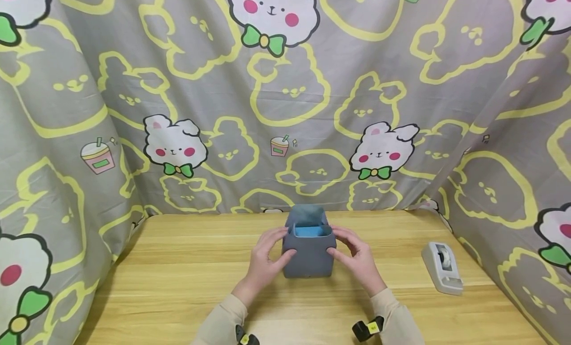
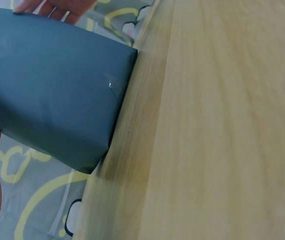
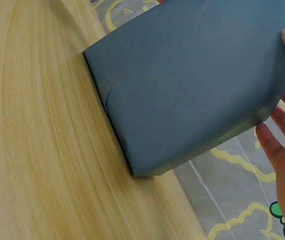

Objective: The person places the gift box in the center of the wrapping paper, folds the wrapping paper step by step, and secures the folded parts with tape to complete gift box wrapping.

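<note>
A grey-blue box point(image 1: 309, 259), seemingly of stiff paper, stands upright on the table with its back flap point(image 1: 308, 214) raised. Something bright blue point(image 1: 309, 231) shows inside the open top; its kind is hidden. My left hand point(image 1: 263, 258) grips the box's left side, thumb on the front panel. On the opposite side my right hand point(image 1: 359, 259) holds it the same way. The left wrist view shows the box point(image 2: 52, 85) with its base on the tabletop. In the right wrist view, the right hand's fingers point(image 3: 270, 142) lie along the box's side, and a small crease or slit marks its lower front.
A grey tape dispenser point(image 1: 443, 268) with a roll in it stands on the right of the wooden table point(image 1: 187, 265). A patterned curtain point(image 1: 223, 102) hangs behind the table and along both sides. Black straps with small devices sit at both wrists.
</note>
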### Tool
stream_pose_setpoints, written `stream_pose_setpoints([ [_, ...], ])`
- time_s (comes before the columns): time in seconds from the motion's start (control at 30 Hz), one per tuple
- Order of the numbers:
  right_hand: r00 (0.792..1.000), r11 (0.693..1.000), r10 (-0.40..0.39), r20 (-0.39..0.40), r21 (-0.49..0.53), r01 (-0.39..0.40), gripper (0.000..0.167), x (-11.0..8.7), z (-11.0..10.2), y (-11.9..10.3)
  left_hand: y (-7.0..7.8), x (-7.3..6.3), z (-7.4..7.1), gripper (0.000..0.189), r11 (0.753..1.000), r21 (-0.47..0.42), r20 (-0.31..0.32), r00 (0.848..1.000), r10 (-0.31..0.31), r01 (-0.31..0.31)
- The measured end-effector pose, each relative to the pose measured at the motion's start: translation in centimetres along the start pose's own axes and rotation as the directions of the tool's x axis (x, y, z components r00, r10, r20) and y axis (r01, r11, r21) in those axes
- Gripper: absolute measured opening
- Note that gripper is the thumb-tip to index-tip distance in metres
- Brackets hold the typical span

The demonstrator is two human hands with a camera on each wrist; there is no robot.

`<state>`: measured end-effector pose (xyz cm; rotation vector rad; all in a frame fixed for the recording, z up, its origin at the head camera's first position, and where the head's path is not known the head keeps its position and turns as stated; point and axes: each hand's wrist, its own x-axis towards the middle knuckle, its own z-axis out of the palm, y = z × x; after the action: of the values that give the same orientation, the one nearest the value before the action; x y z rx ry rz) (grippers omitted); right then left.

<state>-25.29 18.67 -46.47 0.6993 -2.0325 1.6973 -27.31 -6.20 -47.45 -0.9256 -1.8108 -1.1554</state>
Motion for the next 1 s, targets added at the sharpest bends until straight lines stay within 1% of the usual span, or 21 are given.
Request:
stream_pose_setpoints([
  [0.1,0.999,1.000,0.017,-0.030,0.013,-0.017,0.046,0.1,0.1,0.0,1.0,0.5,-0.3,0.051,0.994,-0.070,0.007,0.997,-0.082,0.082],
  [0.2,0.998,0.999,0.041,-0.039,0.013,-0.040,0.053,0.2,0.0,-0.1,2.0,1.2,-0.8,0.057,0.974,-0.153,0.033,0.986,-0.161,0.164],
  [0.27,0.998,0.998,0.061,-0.025,0.020,-0.061,0.059,0.3,0.0,-0.1,2.4,1.5,-1.0,0.063,0.954,-0.195,0.055,0.973,-0.223,0.230],
  [0.3,0.997,0.996,0.081,-0.017,0.026,-0.080,0.062,0.3,0.0,-0.1,2.4,1.5,-1.0,0.066,0.938,-0.212,0.069,0.961,-0.267,0.276],
  [0.33,0.994,0.994,0.107,-0.010,0.030,-0.107,0.065,0.4,0.0,-0.1,2.2,1.4,-0.9,0.070,0.920,-0.223,0.087,0.947,-0.310,0.322],
  [0.37,0.991,0.990,0.136,-0.002,0.034,-0.136,0.067,0.4,0.0,-0.1,2.0,1.2,-0.8,0.074,0.899,-0.232,0.109,0.929,-0.354,0.370],
  [0.4,0.986,0.985,0.167,0.008,0.037,-0.167,0.070,0.5,0.1,-0.1,1.8,1.1,-0.6,0.078,0.872,-0.245,0.134,0.906,-0.402,0.424],
  [0.43,0.980,0.979,0.200,0.016,0.034,-0.201,0.072,0.5,0.2,-0.1,1.5,0.9,-0.4,0.082,0.841,-0.254,0.162,0.878,-0.450,0.478],
  [0.47,0.973,0.973,0.229,0.024,0.028,-0.230,0.074,0.6,0.4,-0.2,1.3,0.8,-0.3,0.085,0.813,-0.254,0.190,0.851,-0.490,0.525],
  [0.5,0.967,0.968,0.251,0.031,0.019,-0.252,0.076,0.6,0.6,-0.3,1.2,0.7,-0.1,0.087,0.779,-0.256,0.219,0.819,-0.530,0.572],
  [0.57,0.959,0.960,0.280,0.052,0.003,-0.280,0.078,0.8,1.2,-0.4,1.1,0.6,0.3,0.091,0.736,-0.247,0.268,0.775,-0.573,0.630],
  [0.6,0.956,0.958,0.287,0.059,-0.005,-0.287,0.079,0.8,1.5,-0.4,1.2,0.7,0.4,0.091,0.720,-0.241,0.285,0.756,-0.589,0.651],
  [0.67,0.952,0.954,0.299,0.059,-0.009,-0.299,0.079,0.9,2.1,-0.6,1.5,0.8,0.8,0.091,0.708,-0.229,0.301,0.741,-0.601,0.668],
  [0.7,0.950,0.952,0.307,0.051,-0.007,-0.307,0.080,0.9,2.3,-0.7,1.7,0.9,0.9,0.089,0.703,-0.225,0.299,0.735,-0.609,0.675],
  [0.73,0.947,0.948,0.317,0.039,-0.006,-0.318,0.080,1.0,2.6,-0.7,1.9,0.9,1.1,0.087,0.703,-0.217,0.291,0.732,-0.616,0.678],
  [0.8,0.942,0.942,0.337,-0.004,-0.006,-0.337,0.080,1.0,3.1,-0.9,2.3,1.0,1.5,0.082,0.698,-0.203,0.262,0.725,-0.637,0.687],
  [0.87,0.934,0.936,0.352,-0.053,-0.007,-0.353,0.079,1.0,3.4,-1.0,2.5,1.0,1.9,0.077,0.687,-0.193,0.223,0.714,-0.664,0.700],
  [0.93,0.924,0.928,0.370,-0.098,-0.008,-0.372,0.078,1.1,3.7,-1.0,2.7,1.0,2.2,0.074,0.679,-0.187,0.185,0.705,-0.685,0.709],
  [0.97,0.918,0.924,0.379,-0.118,-0.005,-0.383,0.077,1.1,3.9,-1.0,2.8,1.0,2.4,0.072,0.674,-0.188,0.166,0.700,-0.695,0.714],
  [1.0,0.911,0.919,0.390,-0.136,0.000,-0.393,0.076,1.1,4.0,-1.0,2.9,1.0,2.6,0.071,0.665,-0.190,0.147,0.691,-0.708,0.722],
])
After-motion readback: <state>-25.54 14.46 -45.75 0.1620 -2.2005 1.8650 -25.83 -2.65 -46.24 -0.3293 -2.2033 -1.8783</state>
